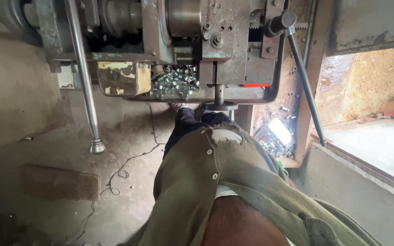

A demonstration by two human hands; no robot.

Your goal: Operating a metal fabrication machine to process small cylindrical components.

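We see a bare concrete floor (60,136), dusty and stained, a thin dark cable (128,166) trailing across it. A reddish brick (60,182) lies at lower left. At right, a low concrete ledge (356,196) runs under an opening; daylight falls on the sandy ground (365,82) outside. The rest is dim.
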